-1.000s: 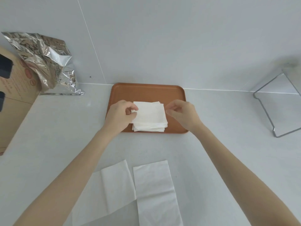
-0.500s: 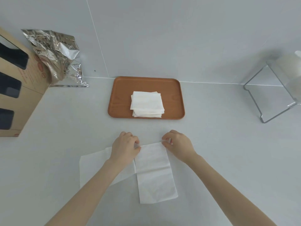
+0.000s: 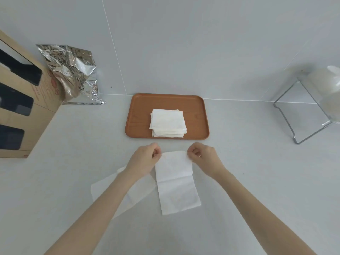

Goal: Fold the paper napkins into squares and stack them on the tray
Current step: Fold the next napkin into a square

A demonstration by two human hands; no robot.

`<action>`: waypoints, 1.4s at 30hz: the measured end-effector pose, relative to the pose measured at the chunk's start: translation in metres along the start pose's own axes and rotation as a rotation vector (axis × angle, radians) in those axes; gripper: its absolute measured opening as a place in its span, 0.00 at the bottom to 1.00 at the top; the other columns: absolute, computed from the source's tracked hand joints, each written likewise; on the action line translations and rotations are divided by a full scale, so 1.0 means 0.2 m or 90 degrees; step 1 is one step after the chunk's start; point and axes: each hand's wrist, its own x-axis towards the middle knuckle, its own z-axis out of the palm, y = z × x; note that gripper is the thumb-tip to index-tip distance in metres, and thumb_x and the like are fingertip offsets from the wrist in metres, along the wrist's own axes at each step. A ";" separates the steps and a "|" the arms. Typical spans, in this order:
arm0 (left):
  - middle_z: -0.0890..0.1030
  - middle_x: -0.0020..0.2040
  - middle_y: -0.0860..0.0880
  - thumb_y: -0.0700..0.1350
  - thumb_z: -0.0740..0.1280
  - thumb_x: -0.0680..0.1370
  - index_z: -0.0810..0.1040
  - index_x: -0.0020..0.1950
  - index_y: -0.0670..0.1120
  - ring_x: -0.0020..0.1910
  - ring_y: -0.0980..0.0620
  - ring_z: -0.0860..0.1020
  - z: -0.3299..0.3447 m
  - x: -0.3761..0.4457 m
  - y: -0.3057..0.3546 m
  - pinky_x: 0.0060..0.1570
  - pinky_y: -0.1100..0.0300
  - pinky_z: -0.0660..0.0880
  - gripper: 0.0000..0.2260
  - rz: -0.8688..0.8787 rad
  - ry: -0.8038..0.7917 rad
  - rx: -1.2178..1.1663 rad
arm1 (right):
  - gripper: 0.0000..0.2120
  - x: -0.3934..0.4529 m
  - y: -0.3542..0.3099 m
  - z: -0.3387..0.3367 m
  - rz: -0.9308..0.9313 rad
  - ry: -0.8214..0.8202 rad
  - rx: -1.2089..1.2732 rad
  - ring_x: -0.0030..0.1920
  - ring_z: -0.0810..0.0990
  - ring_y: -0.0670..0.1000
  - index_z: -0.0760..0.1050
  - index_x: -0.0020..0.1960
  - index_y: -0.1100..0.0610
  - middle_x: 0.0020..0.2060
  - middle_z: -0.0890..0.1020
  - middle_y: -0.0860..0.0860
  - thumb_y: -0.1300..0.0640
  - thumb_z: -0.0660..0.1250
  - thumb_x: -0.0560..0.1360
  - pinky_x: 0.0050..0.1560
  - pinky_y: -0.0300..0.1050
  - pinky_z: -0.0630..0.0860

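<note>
A brown tray [image 3: 141, 115] lies against the back wall with a stack of folded white napkins [image 3: 167, 123] on it. In front of the tray a long half-folded napkin [image 3: 176, 184] lies on the counter, a crease across its middle. My left hand [image 3: 145, 159] pinches its far left corner and my right hand [image 3: 204, 156] pinches its far right corner; that far edge is lifted slightly. Another unfolded napkin [image 3: 108, 188] lies to the left, partly under my left forearm.
A cardboard box [image 3: 22, 107] with dark cut-outs stands at the left, with a crumpled foil bag [image 3: 71, 70] leaning behind it. A clear wire-framed stand [image 3: 303, 118] holding a white roll [image 3: 327, 83] is at the right. The counter is light grey.
Both hands left the stack on the tray, came back to the near napkin and took hold of its far corners. The far edge now rises off the counter.
</note>
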 end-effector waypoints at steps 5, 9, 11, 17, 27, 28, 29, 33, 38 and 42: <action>0.77 0.37 0.53 0.38 0.67 0.72 0.77 0.41 0.48 0.36 0.56 0.74 -0.19 0.02 0.12 0.38 0.76 0.69 0.05 0.036 0.042 -0.148 | 0.09 0.00 -0.17 -0.18 -0.047 0.018 0.075 0.33 0.74 0.42 0.79 0.47 0.54 0.36 0.79 0.44 0.64 0.66 0.71 0.41 0.36 0.74; 0.81 0.42 0.48 0.42 0.70 0.69 0.79 0.41 0.52 0.37 0.53 0.75 -0.30 -0.03 0.18 0.41 0.71 0.70 0.05 0.059 0.033 -0.213 | 0.09 -0.07 -0.28 -0.29 -0.073 -0.006 0.098 0.33 0.73 0.42 0.80 0.45 0.49 0.37 0.80 0.47 0.63 0.67 0.71 0.36 0.27 0.70; 0.82 0.43 0.45 0.46 0.69 0.66 0.80 0.40 0.53 0.39 0.51 0.76 -0.35 -0.07 0.21 0.43 0.63 0.72 0.05 0.072 0.016 -0.254 | 0.08 -0.11 -0.32 -0.33 -0.085 -0.030 0.093 0.33 0.74 0.43 0.80 0.42 0.49 0.37 0.81 0.50 0.62 0.68 0.71 0.35 0.27 0.70; 0.81 0.37 0.52 0.45 0.70 0.65 0.81 0.39 0.50 0.34 0.61 0.76 -0.51 -0.18 0.32 0.38 0.73 0.71 0.05 0.141 -0.108 -0.259 | 0.08 -0.24 -0.43 -0.43 -0.136 -0.111 0.117 0.35 0.77 0.46 0.78 0.36 0.50 0.33 0.80 0.43 0.63 0.71 0.69 0.37 0.35 0.73; 0.79 0.36 0.53 0.39 0.71 0.69 0.79 0.37 0.55 0.35 0.61 0.75 -0.31 0.07 0.17 0.40 0.70 0.70 0.10 0.062 -0.069 -0.180 | 0.11 -0.02 -0.23 -0.29 -0.057 -0.060 0.103 0.31 0.74 0.43 0.75 0.35 0.48 0.31 0.76 0.48 0.63 0.70 0.69 0.37 0.33 0.71; 0.79 0.35 0.53 0.39 0.71 0.69 0.79 0.36 0.55 0.33 0.63 0.75 -0.28 0.09 0.15 0.38 0.71 0.70 0.10 0.049 -0.066 -0.169 | 0.11 0.00 -0.19 -0.26 -0.042 -0.047 0.097 0.32 0.74 0.42 0.75 0.35 0.47 0.32 0.76 0.47 0.62 0.70 0.69 0.38 0.35 0.71; 0.79 0.35 0.53 0.40 0.71 0.69 0.79 0.35 0.54 0.32 0.64 0.74 -0.25 0.11 0.13 0.37 0.74 0.69 0.09 0.039 -0.065 -0.159 | 0.11 0.02 -0.15 -0.23 -0.029 -0.038 0.094 0.32 0.73 0.42 0.75 0.35 0.47 0.33 0.77 0.47 0.61 0.71 0.69 0.38 0.35 0.70; 0.79 0.35 0.51 0.39 0.71 0.68 0.79 0.37 0.48 0.32 0.67 0.74 -0.14 0.12 0.08 0.33 0.77 0.68 0.05 0.027 -0.061 -0.141 | 0.09 0.04 -0.05 -0.16 0.012 -0.022 0.087 0.31 0.73 0.39 0.76 0.35 0.48 0.37 0.78 0.47 0.59 0.70 0.69 0.36 0.31 0.69; 0.80 0.38 0.55 0.39 0.69 0.70 0.80 0.40 0.46 0.39 0.65 0.76 -0.06 0.02 0.05 0.37 0.79 0.66 0.03 0.073 -0.039 -0.110 | 0.07 -0.03 -0.01 -0.13 0.016 0.014 0.104 0.32 0.74 0.39 0.77 0.35 0.50 0.35 0.78 0.45 0.60 0.70 0.70 0.36 0.34 0.69; 0.81 0.43 0.50 0.40 0.68 0.71 0.80 0.42 0.45 0.44 0.55 0.77 0.04 -0.07 -0.02 0.44 0.72 0.68 0.03 0.109 -0.039 -0.029 | 0.11 -0.13 0.05 -0.07 -0.007 0.018 0.065 0.32 0.75 0.38 0.76 0.36 0.48 0.36 0.79 0.44 0.63 0.68 0.70 0.33 0.30 0.68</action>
